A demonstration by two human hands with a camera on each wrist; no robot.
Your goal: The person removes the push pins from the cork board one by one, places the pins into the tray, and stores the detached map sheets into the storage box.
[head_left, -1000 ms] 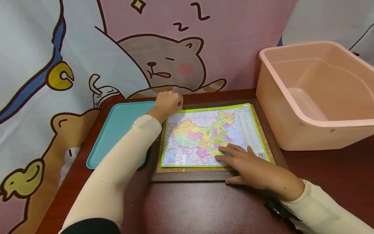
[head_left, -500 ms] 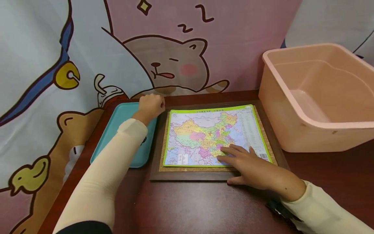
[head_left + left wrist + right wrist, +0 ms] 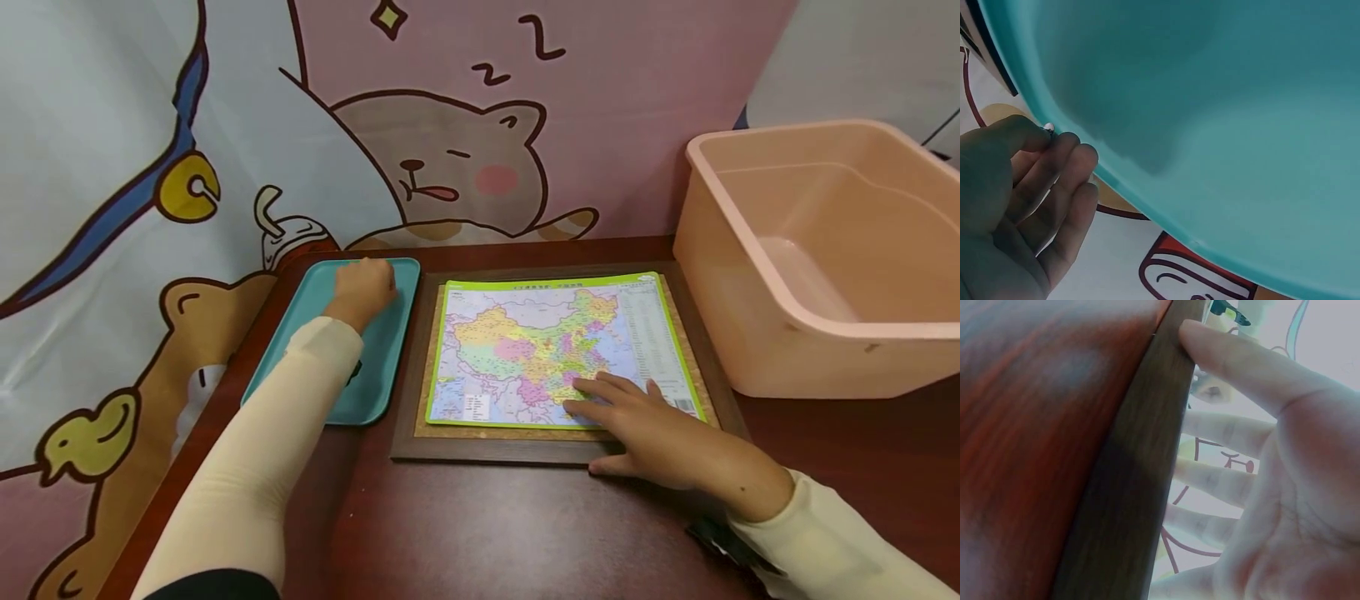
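My left hand (image 3: 363, 292) is over the far part of a teal tray (image 3: 390, 350). In the left wrist view, its thumb and forefinger pinch a small whitish, shiny piece (image 3: 1049, 128), too small to tell its kind. The other fingers are curled beside the tray's rim in that view. A colourful map sheet of China (image 3: 525, 350) with a green border lies on a cork board (image 3: 480, 432) in a dark wooden frame (image 3: 510, 451). My right hand (image 3: 652, 433) lies spread across the map's lower right, its thumb at the frame's front edge.
A large pale pink tub (image 3: 795, 350) stands right of the board. A small dark object (image 3: 355, 372) lies on the tray, partly hidden by the left sleeve. Behind the dark red table (image 3: 450, 533) hangs a cartoon-printed cloth (image 3: 615, 108).
My left hand has moved left from the map's upper left corner to over the tray. My right hand stays on the map, while the head view has shifted slightly.
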